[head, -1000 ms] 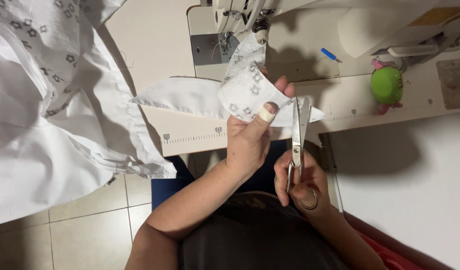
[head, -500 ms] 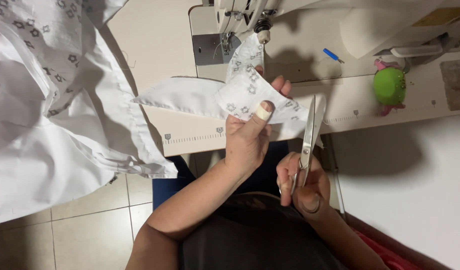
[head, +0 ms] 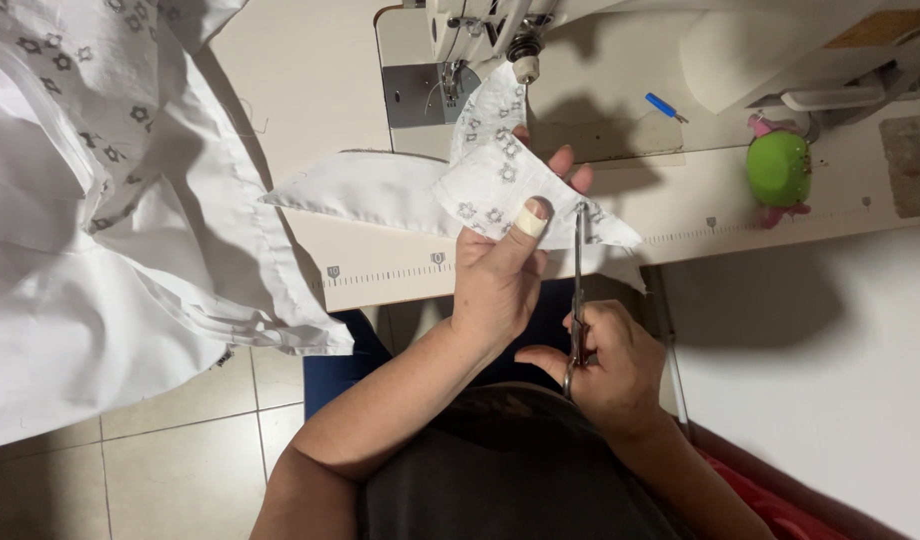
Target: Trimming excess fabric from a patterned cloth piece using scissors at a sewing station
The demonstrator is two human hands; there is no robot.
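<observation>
My left hand (head: 500,275) pinches a small white fabric piece (head: 490,185) printed with grey flowers, holding it up over the front edge of the sewing table (head: 320,70). A pale bandage wraps the thumb tip. My right hand (head: 605,365) grips steel scissors (head: 578,285) by the handles, blades pointing up and closed against the fabric's right edge. The fabric's upper end reaches toward the sewing machine (head: 480,30) needle area.
A large heap of the same white printed cloth (head: 100,230) hangs off the table at the left. A green round pincushion (head: 780,168) and a blue pen-like tool (head: 665,106) lie on the table at the right. Tiled floor (head: 130,470) shows below.
The scissors have moved up and left, from beside the fabric to its right edge, and the blades have come together. My left hand keeps its hold.
</observation>
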